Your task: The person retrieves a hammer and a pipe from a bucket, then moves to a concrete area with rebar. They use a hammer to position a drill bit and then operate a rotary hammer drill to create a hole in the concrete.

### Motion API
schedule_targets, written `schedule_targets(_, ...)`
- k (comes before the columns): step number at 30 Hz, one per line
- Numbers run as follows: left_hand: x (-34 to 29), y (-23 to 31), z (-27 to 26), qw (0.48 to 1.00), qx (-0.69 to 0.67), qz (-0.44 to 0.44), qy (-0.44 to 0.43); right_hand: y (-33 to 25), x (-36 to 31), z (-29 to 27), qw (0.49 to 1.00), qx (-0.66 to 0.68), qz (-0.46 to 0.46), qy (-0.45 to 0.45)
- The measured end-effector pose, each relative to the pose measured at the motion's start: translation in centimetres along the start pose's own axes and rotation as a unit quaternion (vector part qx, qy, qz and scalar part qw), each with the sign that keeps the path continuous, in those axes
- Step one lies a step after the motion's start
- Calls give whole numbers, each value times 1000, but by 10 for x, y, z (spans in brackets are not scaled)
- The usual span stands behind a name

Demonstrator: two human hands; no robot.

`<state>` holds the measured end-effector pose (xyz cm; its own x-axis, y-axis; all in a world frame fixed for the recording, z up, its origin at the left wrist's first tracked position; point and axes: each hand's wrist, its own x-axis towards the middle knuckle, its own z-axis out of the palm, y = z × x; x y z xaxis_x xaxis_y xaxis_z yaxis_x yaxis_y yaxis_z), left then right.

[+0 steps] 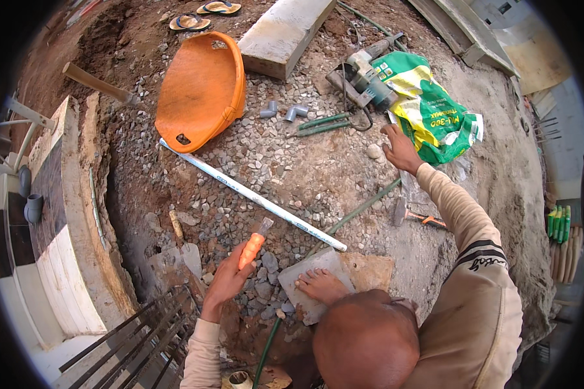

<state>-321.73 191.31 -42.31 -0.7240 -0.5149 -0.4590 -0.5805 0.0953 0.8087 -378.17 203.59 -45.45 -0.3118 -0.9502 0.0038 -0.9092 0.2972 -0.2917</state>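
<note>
Presently, your left hand (228, 275) has its fingers wrapped around the handle of an orange-handled flat-bladed tool (252, 251), with the metal end slanting up and forward above the gravel (266, 170), near the white plastic pipe (253, 198). Your right hand (403, 154) reaches out on the other side, fingers spread loosely and nothing visible in them, though the palm is hidden; it is just beside the green-and-yellow plastic bag (428, 104) and near a pale round stone (374, 151). I can't tell whether a fingertip touches the bag. For good control, grip the handle firmly without squeezing, and point the blade away from your bare foot (324, 285) on the grey slab (318, 262). Let the left hand stay low and steady while the right does the reaching, so the edge doesn't swing across your forearm. Guide that right hand clear of the corded power tool (370, 81) and its cable, which sit close beyond your fingers, and mind the claw hammer (425, 219) under your right forearm's inner side.
</note>
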Motion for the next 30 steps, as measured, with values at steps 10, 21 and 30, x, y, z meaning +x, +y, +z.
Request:
schedule_targets(10, 235, 109, 270, 980, -47, 191, 40, 17, 249, 36, 981, -90, 153, 79)
schedule_targets(21, 119, 10, 180, 977, -174, -58, 106, 18, 259, 93, 983, -114, 95, 107)
schedule_targets(30, 47, -50, 133, 889, -276, -109, 349, 120, 286, 89, 984, -92, 126, 85)
